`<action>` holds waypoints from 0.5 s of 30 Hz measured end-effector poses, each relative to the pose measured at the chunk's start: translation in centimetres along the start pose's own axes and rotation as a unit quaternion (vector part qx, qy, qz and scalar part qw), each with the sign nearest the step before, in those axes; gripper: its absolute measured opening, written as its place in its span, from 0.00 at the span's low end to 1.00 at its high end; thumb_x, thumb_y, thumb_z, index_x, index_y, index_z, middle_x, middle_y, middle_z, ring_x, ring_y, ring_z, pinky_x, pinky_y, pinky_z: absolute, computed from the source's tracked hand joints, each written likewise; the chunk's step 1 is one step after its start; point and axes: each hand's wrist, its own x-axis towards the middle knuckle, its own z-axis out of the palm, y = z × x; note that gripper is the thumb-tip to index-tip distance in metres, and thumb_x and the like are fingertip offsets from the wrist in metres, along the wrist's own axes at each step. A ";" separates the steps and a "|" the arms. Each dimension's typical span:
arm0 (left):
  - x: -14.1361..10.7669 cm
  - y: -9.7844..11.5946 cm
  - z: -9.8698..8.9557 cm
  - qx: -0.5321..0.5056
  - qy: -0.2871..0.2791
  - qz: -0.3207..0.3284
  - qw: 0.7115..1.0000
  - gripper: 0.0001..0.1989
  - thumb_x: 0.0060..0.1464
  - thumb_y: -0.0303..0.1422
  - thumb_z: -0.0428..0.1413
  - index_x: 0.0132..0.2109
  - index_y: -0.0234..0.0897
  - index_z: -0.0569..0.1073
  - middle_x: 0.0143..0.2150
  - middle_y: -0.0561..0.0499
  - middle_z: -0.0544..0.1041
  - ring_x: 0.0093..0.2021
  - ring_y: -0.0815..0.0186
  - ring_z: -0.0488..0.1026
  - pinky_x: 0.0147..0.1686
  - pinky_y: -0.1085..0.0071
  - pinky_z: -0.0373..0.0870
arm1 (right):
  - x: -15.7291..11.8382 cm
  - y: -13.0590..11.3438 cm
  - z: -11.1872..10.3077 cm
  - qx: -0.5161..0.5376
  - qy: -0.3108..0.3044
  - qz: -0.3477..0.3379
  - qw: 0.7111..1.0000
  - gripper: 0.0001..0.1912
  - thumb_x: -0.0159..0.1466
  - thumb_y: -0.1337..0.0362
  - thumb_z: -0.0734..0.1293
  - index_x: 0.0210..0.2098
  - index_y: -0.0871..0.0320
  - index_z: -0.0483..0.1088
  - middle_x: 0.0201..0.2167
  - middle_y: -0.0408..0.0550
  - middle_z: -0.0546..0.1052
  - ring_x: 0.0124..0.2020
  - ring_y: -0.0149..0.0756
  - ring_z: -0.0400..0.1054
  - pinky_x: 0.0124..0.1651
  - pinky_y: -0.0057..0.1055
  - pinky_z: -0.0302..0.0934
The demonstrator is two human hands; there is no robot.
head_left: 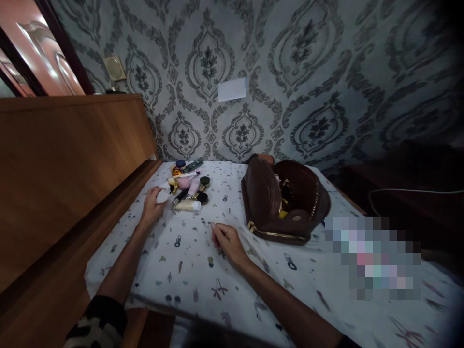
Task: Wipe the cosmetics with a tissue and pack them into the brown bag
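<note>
My left hand [152, 207] is closed around a white rounded item [163, 196], smeared by motion, at the left edge of a pile of cosmetics. Beside it lie a cream tube with a white cap [188, 205], a dark slim tube [180, 196], a pink tube [193, 187] and a pink round item [184, 182]. Over the middle of the patterned cloth, my right hand [229, 243] has its fingers curled in, with nothing visible in them. To its right stands an open brown bag [261, 193], its gold zipper undone and its contents mostly in shadow.
A white printed cloth [174, 270] covers the table. Along the left runs a wooden panel [79, 140]; patterned wallpaper [206, 63] with a white paper [232, 90] rises behind. A pixelated patch hides something at right, near a white cable [406, 190].
</note>
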 end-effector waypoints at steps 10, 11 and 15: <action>0.8 0.1 2.0 -0.015 -0.058 0.050 0.997 0.18 0.50 0.28 0.46 0.46 0.32 0.73 0.45 0.40 0.77 0.47 0.52 0.73 0.50 0.59 0.70 | 0.0 0.8 0.0 0.020 0.003 -0.014 1.000 0.27 0.65 0.45 0.58 0.18 0.57 0.62 0.14 0.40 0.64 0.18 0.26 0.59 0.24 0.24 0.53; 0.9 0.0 2.0 -0.008 -0.056 0.052 0.997 0.18 0.49 0.28 0.46 0.46 0.32 0.73 0.45 0.39 0.76 0.48 0.50 0.72 0.51 0.57 0.68 | 0.0 0.9 0.0 0.021 0.004 -0.011 1.000 0.27 0.65 0.45 0.58 0.18 0.57 0.61 0.15 0.40 0.64 0.18 0.26 0.59 0.24 0.23 0.54; 1.5 0.0 1.8 0.125 -0.054 0.049 0.990 0.19 0.50 0.26 0.47 0.48 0.34 0.74 0.47 0.36 0.74 0.51 0.45 0.69 0.51 0.54 0.66 | 0.0 1.1 0.0 0.030 0.002 -0.002 1.000 0.26 0.66 0.46 0.59 0.19 0.57 0.62 0.15 0.40 0.64 0.17 0.26 0.60 0.22 0.23 0.54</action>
